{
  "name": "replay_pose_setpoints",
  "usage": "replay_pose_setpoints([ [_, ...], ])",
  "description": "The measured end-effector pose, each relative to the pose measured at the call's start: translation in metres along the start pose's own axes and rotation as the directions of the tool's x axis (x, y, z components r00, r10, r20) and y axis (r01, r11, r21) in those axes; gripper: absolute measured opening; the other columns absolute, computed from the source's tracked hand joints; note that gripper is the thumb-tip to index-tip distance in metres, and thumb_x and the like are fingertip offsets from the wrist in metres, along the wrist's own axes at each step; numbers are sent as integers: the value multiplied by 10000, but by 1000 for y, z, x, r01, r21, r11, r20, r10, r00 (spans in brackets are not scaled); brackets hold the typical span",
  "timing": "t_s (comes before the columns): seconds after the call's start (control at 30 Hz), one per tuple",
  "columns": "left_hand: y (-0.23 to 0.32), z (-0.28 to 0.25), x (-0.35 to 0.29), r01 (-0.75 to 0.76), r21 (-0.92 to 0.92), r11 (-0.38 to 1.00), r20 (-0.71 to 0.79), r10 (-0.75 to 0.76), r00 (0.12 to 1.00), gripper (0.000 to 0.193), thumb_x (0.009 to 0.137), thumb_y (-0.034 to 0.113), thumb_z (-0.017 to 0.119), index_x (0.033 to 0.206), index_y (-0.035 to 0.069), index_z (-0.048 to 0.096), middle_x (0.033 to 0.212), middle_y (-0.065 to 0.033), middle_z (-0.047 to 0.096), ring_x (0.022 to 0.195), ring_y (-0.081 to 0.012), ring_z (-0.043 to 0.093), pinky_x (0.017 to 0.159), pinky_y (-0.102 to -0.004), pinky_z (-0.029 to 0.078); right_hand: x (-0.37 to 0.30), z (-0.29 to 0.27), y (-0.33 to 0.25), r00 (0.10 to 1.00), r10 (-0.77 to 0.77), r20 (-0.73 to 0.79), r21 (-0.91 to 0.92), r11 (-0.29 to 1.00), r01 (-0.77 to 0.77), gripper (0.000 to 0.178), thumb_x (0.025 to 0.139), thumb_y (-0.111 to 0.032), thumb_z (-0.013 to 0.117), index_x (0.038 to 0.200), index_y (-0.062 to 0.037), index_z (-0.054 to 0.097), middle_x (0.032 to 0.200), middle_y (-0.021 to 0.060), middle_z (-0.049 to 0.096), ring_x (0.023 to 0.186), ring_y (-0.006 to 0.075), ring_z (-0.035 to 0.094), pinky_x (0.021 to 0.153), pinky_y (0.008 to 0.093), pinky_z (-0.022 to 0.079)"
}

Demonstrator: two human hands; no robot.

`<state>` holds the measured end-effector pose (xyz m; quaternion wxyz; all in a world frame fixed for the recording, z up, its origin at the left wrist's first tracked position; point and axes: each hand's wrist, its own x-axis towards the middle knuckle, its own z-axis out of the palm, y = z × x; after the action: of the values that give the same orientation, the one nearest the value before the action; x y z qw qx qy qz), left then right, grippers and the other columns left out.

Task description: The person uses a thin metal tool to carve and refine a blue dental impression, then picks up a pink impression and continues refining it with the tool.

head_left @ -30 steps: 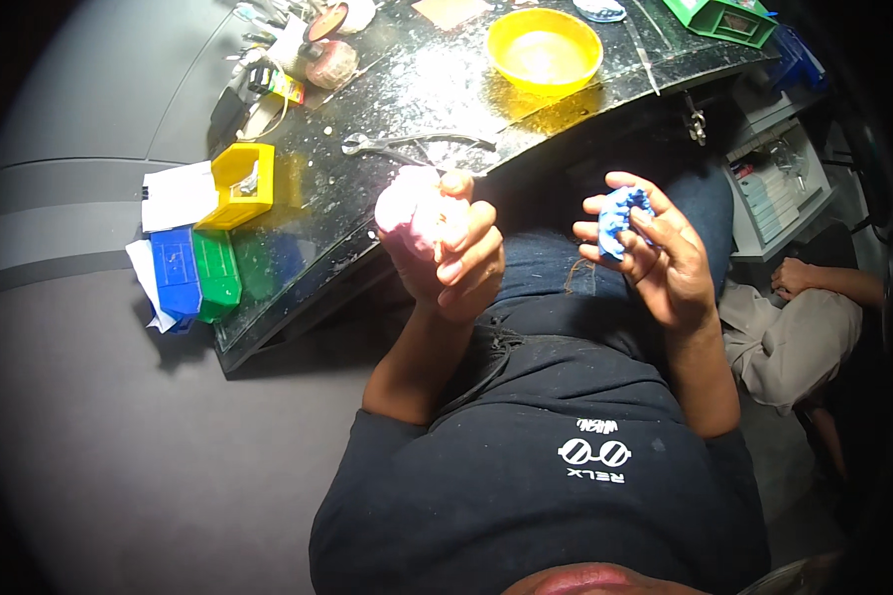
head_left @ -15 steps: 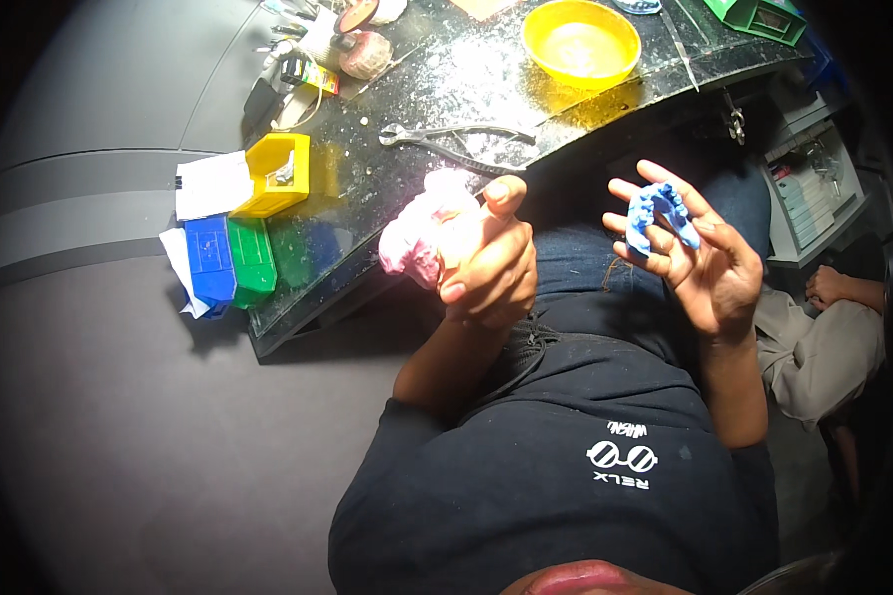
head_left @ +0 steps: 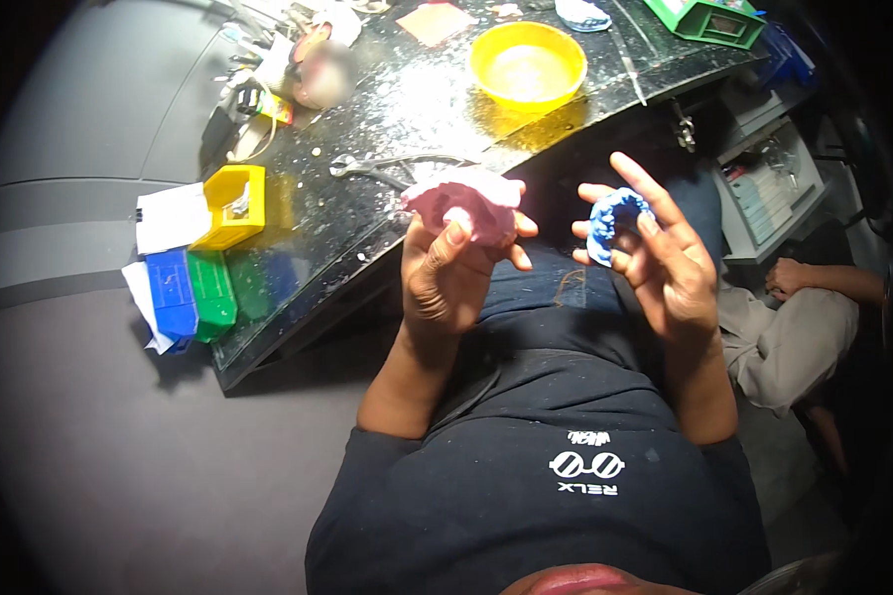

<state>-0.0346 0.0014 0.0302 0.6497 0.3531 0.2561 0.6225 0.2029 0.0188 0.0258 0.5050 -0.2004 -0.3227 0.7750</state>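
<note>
My left hand (head_left: 445, 293) is closed around a pink dental impression (head_left: 484, 203), a lumpy piece whose hollow side is now turned into view. The thumb presses into the hollow, and the fingers lie behind. Apart from it, on the right, my right hand (head_left: 683, 288) grips a small blue dental arch model (head_left: 600, 234) shaped like a horseshoe with tooth forms along it. Thumb and fingers hold it, while the index finger stretches out past it. Both pieces are in the air in front of my lap. Metal pliers (head_left: 367, 167) lie on the table, partly hidden behind the pink piece.
A yellow bowl (head_left: 577, 71) stands on the dark, powder-dusted table (head_left: 298, 213). Yellow (head_left: 253, 203), blue (head_left: 174, 297) and green (head_left: 211, 297) bins line its left edge. An open drawer (head_left: 779, 213) and another person's arm (head_left: 838, 283) are at right.
My left hand has turned, swinging the pink impression so its hollow shows. The blue arch in my right hand has tilted, with the thumb now over it. The whole view has shifted slightly.
</note>
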Motion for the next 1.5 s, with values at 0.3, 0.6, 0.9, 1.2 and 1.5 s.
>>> replay_pose_setpoints([
  [0.3, -11, -9, 9, 164, -613, 773, 178, -67, 982, 790, 1066, 544, 330, 1576, -34, 156, 1579, -410, 163, 1413, -575, 326, 1144, -613, 387, 2, -6, -9, 999, 39, -14, 251, 967, -34, 586, 1039, -203, 449, 1517, 96, 289, 1498, 356, 405, 1310, 461, 532, 1073, 538, 476],
  [0.6, -18, -13, 1, 139, -646, 751, 76, -117, 990, 756, 991, 479, 545, 1516, -26, 341, 1488, -328, 426, 1318, -470, 513, 1091, -548, 459, 0, -1, -13, 991, -21, 131, 158, 987, 0, 826, 1006, -222, 607, 1564, 100, 88, 1572, 411, 189, 1467, 519, 276, 1193, 543, 317],
  [0.9, -27, 4, 4, 135, -550, 824, 106, -92, 990, 754, 1011, 518, 476, 1471, -72, 381, 1372, -325, 530, 1218, -425, 575, 990, -505, 499, -8, 23, 0, 962, -259, 90, -253, 928, 274, 729, 849, -107, 818, 1425, 79, 412, 1455, 240, 512, 1310, 261, 548, 1081, 377, 461],
  [1.2, -45, 25, -11, -45, -129, 991, -1, 45, 999, 782, 1036, 614, 372, 1538, 23, 271, 1512, -193, 408, 1383, -266, 435, 1159, -432, 347, -6, 50, 5, 769, -506, 390, -838, 151, 524, 620, 699, -68, 887, 1248, 28, 616, 1283, 212, 654, 1171, 340, 625, 1007, 410, 509],
  [1.5, -46, 22, -9, -150, 47, 988, 102, 144, 984, 852, 1008, 635, 424, 1565, 32, 195, 1534, -224, 372, 1403, -302, 415, 1174, -444, 336, -7, 49, 4, 734, -440, 517, -837, -82, 541, 545, 714, -66, 855, 1211, 14, 646, 1259, 175, 674, 1155, 340, 637, 988, 416, 500],
])
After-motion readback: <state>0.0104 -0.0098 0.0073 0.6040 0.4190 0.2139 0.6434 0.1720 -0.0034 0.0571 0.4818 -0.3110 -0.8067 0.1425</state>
